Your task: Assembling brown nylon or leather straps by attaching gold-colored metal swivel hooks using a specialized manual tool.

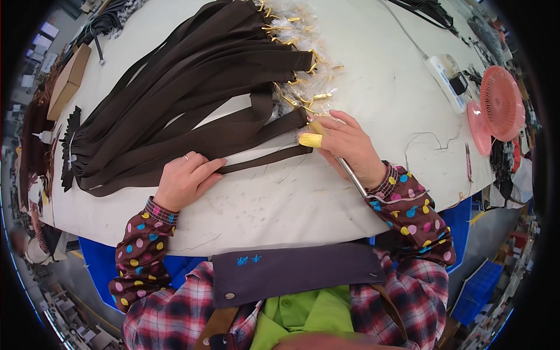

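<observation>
A large bundle of dark brown fabric straps (192, 87) lies across the table, gathered with a tie at its left end. My left hand (185, 179), with a ring on one finger, rests at the near edge of the bundle. Its thumb and forefinger close on a narrow brown strap (268, 156). My right hand (350, 146) grips a slim metal rod-shaped tool (351, 176) with a grey cord. Yellow wrapping covers its thumb. Its fingertips are at the end of one strap; whether they touch it I cannot tell. Gold ties (315, 104) and clear plastic cluster at the strap ends.
A white power strip (444, 81) and a pink fan (500, 105) stand at the right of the pale table (280, 216). A cardboard box (69, 81) is at the left. A loose cord (431, 137) and a thin reddish tool (468, 162) lie on the right side.
</observation>
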Tool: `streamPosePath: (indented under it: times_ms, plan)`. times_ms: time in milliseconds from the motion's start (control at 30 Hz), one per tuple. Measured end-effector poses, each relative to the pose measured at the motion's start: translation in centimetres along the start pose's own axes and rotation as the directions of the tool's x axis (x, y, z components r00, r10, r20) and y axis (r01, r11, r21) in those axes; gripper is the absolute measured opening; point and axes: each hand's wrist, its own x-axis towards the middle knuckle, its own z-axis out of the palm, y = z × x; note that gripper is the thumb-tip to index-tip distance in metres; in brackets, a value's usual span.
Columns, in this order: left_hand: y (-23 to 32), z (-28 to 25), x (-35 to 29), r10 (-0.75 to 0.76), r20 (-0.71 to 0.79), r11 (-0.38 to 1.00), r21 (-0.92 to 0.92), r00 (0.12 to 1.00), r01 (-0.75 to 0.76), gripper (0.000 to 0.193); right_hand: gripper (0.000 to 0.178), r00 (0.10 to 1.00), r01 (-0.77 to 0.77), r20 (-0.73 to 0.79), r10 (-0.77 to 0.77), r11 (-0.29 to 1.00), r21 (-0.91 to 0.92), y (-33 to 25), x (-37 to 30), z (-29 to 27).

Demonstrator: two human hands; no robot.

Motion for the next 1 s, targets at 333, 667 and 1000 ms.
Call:
streamPosePath:
  times_ms: [333,667,1000]
  plan:
    - [1.9,-0.6,-1.6,-0.044,0.125,0.980,-0.186,0.991,0.067,0.019,0.019,0.921,0.340,0.245,-0.303,0.931,-0.129,-2.4,-0.8,-0.2]
    - [3.1,-3.3,-0.7,-0.342,0.351,0.902,-0.137,0.872,0.409,0.031,0.031,1.000,0.008,0.030,-0.003,0.985,-0.175,-1.6,-1.7,-1.0]
    - [5.0,2.6,7.4,-0.062,0.176,0.995,-0.067,0.982,0.075,0.037,0.034,0.979,-0.171,0.082,0.189,0.967,-0.188,-2.5,-2.6,-0.2]
